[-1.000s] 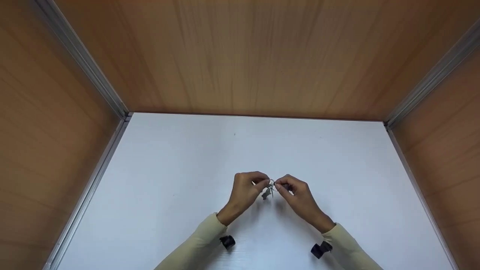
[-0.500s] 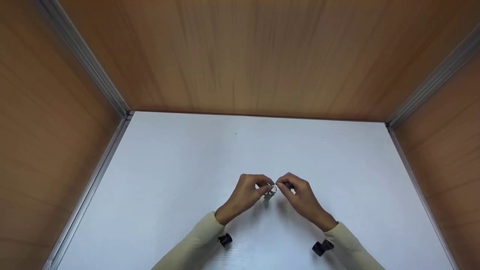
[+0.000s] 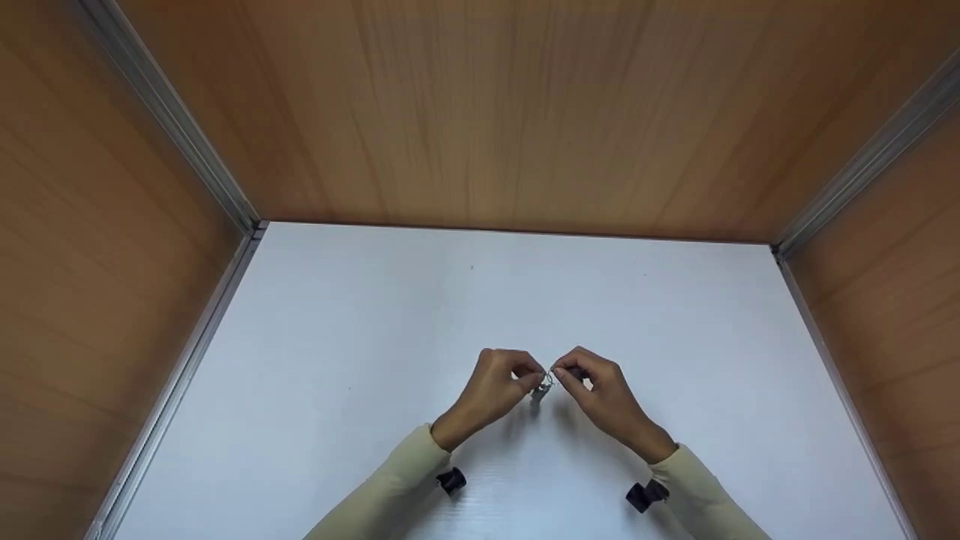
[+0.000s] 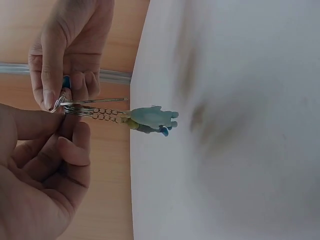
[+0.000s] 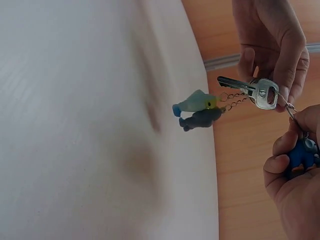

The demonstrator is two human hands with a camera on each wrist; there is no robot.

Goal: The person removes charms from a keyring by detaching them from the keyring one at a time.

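Both hands meet over the white tabletop point(image 3: 360, 390) on a small key ring point(image 3: 544, 382). My left hand point(image 3: 525, 377) pinches the ring beside the head of a silver key point(image 5: 256, 90). My right hand point(image 3: 564, 377) pinches the wire ring point(image 4: 56, 103) with thumb and forefinger, and a blue piece point(image 5: 301, 154) sits inside its curled fingers. Two short chains point(image 4: 102, 115) hang from the ring. They carry a pale teal charm point(image 5: 194, 103) and a grey charm point(image 5: 201, 120), both hanging free above the table. Cream sleeves cover both forearms.
Wood-grain walls point(image 3: 487, 112) with aluminium edge strips point(image 3: 169, 120) close in the white surface at the back, left and right. A black wrist camera point(image 3: 452, 481) sits on the left cuff, another black wrist camera point(image 3: 645, 495) on the right.
My left hand has shifted slightly right, closer to my right hand. The charms have moved a little right and down with the ring. Both grips persist.
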